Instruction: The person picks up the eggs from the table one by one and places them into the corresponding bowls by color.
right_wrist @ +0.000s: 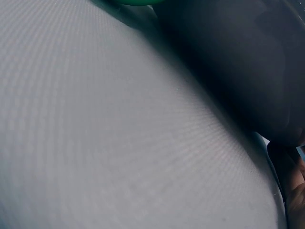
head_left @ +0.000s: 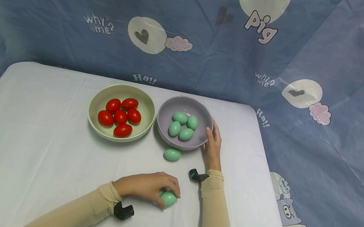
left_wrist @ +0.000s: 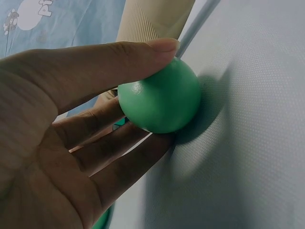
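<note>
My left hand (head_left: pixel 150 186) pinches a green egg (head_left: pixel 169 199) between thumb and fingertips, low over the near part of the table. In the left wrist view this egg (left_wrist: pixel 164 98) sits under the thumb, close to the white cloth. My right hand (head_left: pixel 213 147) holds the right side of a grey-purple bowl (head_left: pixel 202 125), thumb at the rim and fingers along the outer wall. Inside that bowl lie several green eggs (head_left: pixel 186 134). Another green egg (head_left: pixel 172 154) rests on the cloth just in front of it. The right wrist view shows mostly cloth and the bowl's dark outer side (right_wrist: pixel 238 62).
A pale green bowl (head_left: pixel 147 115) with several red eggs (head_left: pixel 120 117) stands immediately left of the purple one. White cloth (head_left: pixel 47 131) covers the table, and its back edge meets a blue printed curtain (head_left: pixel 204 71). Small black cameras sit at both wrists.
</note>
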Demonstrator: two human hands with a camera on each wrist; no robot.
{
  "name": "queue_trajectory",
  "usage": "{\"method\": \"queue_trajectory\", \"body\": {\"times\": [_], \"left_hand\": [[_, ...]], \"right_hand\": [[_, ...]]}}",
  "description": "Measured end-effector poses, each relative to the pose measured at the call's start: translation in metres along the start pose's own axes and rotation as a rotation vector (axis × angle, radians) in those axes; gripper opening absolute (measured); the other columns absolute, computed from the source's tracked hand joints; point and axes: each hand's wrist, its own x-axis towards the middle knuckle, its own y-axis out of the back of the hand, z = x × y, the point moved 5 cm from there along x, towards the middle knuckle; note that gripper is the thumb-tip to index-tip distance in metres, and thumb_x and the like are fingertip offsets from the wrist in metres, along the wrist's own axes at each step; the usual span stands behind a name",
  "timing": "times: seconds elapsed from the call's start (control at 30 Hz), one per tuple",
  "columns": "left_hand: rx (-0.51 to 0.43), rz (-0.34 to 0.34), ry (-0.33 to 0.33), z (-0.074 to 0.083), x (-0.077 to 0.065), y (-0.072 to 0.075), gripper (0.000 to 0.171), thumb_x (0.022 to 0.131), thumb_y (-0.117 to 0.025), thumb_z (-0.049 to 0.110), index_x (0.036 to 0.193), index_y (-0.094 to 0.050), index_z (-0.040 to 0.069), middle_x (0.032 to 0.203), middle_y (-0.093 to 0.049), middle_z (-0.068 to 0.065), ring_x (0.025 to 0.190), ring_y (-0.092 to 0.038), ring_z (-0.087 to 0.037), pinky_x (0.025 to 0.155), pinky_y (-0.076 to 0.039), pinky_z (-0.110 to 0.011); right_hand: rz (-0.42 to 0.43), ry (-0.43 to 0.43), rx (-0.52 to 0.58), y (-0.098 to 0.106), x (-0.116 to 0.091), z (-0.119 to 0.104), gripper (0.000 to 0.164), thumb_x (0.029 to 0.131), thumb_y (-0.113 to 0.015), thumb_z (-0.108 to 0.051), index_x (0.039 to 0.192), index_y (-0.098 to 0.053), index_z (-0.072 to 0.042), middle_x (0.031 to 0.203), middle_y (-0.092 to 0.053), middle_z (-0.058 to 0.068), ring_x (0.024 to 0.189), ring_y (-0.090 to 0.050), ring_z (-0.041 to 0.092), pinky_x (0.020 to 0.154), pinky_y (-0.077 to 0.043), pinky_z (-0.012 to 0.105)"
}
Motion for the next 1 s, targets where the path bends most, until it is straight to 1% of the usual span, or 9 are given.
{"method": "queue_trajectory", "body": {"times": [0.03,0.2,0.33,0.4,0.5,0.7,0.83,0.9,1.0], "left_hand": [[-0.001,0.002,0.001,0.0,0.0,0.0,0.043,0.079,-0.09,0.018,0.119,-0.076,0.016,0.119,-0.071,0.009,0.113,-0.061,0.001,0.107,-0.049,-0.03],[0.0,0.017,0.002,-0.001,-0.002,0.002,0.043,0.078,-0.091,0.018,0.119,-0.076,0.016,0.119,-0.071,0.009,0.113,-0.061,0.0,0.105,-0.05,-0.029],[-0.009,0.028,0.037,-0.003,-0.003,0.008,0.043,0.079,-0.09,0.018,0.119,-0.076,0.016,0.119,-0.071,0.01,0.112,-0.061,0.0,0.105,-0.05,-0.029],[-0.02,0.033,0.055,-0.004,-0.003,0.013,0.043,0.079,-0.09,0.018,0.12,-0.077,0.015,0.119,-0.071,0.011,0.112,-0.061,0.0,0.105,-0.05,-0.028],[-0.032,0.046,0.062,-0.006,-0.003,0.02,0.043,0.079,-0.09,0.016,0.12,-0.077,0.014,0.119,-0.071,0.009,0.111,-0.062,-0.002,0.103,-0.051,-0.026],[-0.025,0.083,0.039,-0.006,-0.005,0.035,0.042,0.079,-0.09,0.015,0.119,-0.076,0.011,0.12,-0.071,0.004,0.112,-0.064,-0.007,0.099,-0.056,-0.024],[0.002,0.106,0.042,-0.006,-0.007,0.047,0.042,0.08,-0.09,0.016,0.119,-0.076,0.012,0.121,-0.071,0.004,0.112,-0.064,-0.008,0.099,-0.054,-0.027],[-0.002,0.115,0.048,-0.006,-0.007,0.053,0.042,0.079,-0.09,0.016,0.119,-0.076,0.011,0.121,-0.072,0.003,0.112,-0.064,-0.011,0.1,-0.055,-0.028],[-0.026,0.126,0.046,-0.006,-0.005,0.062,0.043,0.079,-0.089,0.013,0.12,-0.076,0.008,0.122,-0.072,0.0,0.114,-0.065,-0.015,0.099,-0.058,-0.026]], "right_hand": [[0.0,-0.001,0.003,0.0,0.0,0.0,0.054,0.105,-0.057,-0.041,0.157,-0.045,-0.028,0.164,-0.041,-0.006,0.15,-0.043,0.018,0.122,-0.042,0.031],[-0.005,-0.003,0.006,-0.001,0.001,0.0,0.053,0.107,-0.056,-0.037,0.157,-0.043,-0.026,0.165,-0.04,-0.005,0.152,-0.042,0.019,0.122,-0.042,0.03],[-0.007,-0.012,-0.009,0.0,0.001,0.0,0.053,0.107,-0.054,-0.036,0.158,-0.042,-0.026,0.166,-0.039,-0.005,0.152,-0.041,0.02,0.123,-0.041,0.031],[-0.007,-0.011,-0.014,0.0,0.001,0.0,0.053,0.108,-0.053,-0.034,0.159,-0.041,-0.025,0.166,-0.038,-0.004,0.152,-0.041,0.02,0.123,-0.042,0.032],[-0.006,-0.015,-0.011,0.0,0.001,0.0,0.053,0.108,-0.053,-0.033,0.159,-0.041,-0.025,0.167,-0.037,-0.004,0.152,-0.041,0.02,0.123,-0.042,0.033],[0.002,-0.025,0.005,-0.001,0.0,-0.001,0.052,0.108,-0.054,-0.032,0.158,-0.042,-0.025,0.166,-0.039,-0.004,0.152,-0.041,0.02,0.123,-0.042,0.033],[0.007,-0.024,0.003,-0.001,0.0,-0.001,0.052,0.108,-0.054,-0.032,0.158,-0.042,-0.025,0.166,-0.038,-0.003,0.152,-0.041,0.021,0.123,-0.041,0.035],[0.009,-0.024,-0.001,0.0,0.0,-0.001,0.052,0.108,-0.054,-0.033,0.158,-0.043,-0.025,0.166,-0.039,-0.004,0.152,-0.041,0.021,0.123,-0.042,0.035],[0.011,-0.022,-0.002,0.0,0.0,-0.001,0.052,0.108,-0.054,-0.034,0.158,-0.043,-0.026,0.166,-0.039,-0.005,0.152,-0.041,0.02,0.123,-0.042,0.034]]}}
